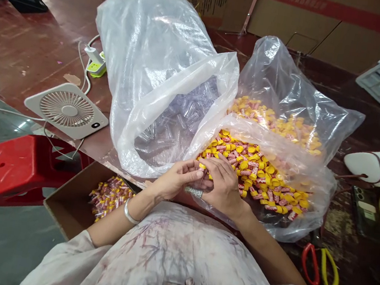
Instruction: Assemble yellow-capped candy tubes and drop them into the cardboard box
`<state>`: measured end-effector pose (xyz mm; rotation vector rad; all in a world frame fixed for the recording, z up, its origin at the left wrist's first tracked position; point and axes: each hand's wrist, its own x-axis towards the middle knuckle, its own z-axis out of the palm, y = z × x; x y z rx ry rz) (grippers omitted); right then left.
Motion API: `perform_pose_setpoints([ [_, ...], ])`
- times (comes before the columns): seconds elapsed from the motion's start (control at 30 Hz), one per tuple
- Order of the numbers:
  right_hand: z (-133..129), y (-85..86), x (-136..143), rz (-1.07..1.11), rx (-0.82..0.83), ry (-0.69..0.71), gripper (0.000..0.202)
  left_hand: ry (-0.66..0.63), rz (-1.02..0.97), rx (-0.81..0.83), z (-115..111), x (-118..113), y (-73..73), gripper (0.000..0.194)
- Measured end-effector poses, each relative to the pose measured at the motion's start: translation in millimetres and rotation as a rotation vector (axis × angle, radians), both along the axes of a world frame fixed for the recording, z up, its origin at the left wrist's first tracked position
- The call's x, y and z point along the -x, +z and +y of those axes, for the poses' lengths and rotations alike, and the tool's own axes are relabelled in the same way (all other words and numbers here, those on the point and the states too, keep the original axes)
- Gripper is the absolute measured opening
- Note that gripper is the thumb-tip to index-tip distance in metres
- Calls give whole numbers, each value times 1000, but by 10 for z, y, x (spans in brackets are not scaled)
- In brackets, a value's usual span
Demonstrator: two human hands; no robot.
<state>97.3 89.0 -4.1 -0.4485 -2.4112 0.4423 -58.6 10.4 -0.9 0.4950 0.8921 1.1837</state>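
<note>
My left hand and my right hand meet in front of my body, fingers closed together around a small yellow-capped clear tube. The fingers hide most of the tube. Just behind my right hand, a clear bag lies open, full of yellow caps with red-and-white patterned pieces. Behind my left hand is the open mouth of a large whitish bag, which holds empty clear plastic tubes. Below my left forearm, a cardboard box contains many capped, filled tubes.
A white fan and a power strip with a plug sit to the left, near a red stool. Scissors and a phone lie on the right. Cardboard boxes stand behind the bags.
</note>
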Motion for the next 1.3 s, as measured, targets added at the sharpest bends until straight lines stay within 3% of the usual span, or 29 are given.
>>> perform_pose_setpoints([
  [0.1,127,110,-101,-90,84,48,66,-53,298,-77,53,214,97,28],
  [0.2,289,165,-301,-146,157,-75,64,78,1022,-203,144,600,149,6],
  [0.27,333,106,-405,-232,164,-157,43,133,1515,-160,218,847,106,15],
  [0.37,263,-80,-402,-419,122,-59,41,-63,1924,3,307,1049,-71,29],
  [0.47,141,-259,-267,-506,22,6,38,-223,2030,80,325,1078,-262,29],
  [0.6,107,-322,-188,-451,18,-32,22,-100,1931,21,208,1114,-343,27],
  [0.73,178,-105,-238,-100,201,-76,20,25,1595,-252,15,1118,-212,24],
  [0.83,195,148,-209,82,304,-82,26,-2,1390,-348,-67,972,-55,25],
  [0.97,163,351,-99,113,320,-56,21,-98,1213,-387,-80,697,107,25],
  [1.07,132,346,-42,108,310,53,23,-130,1037,-354,-77,537,160,26],
  [1.17,91,267,-10,61,277,145,38,-122,752,-287,-74,405,167,31],
  [1.3,14,118,44,-12,153,87,61,-27,444,-185,-54,236,132,36],
])
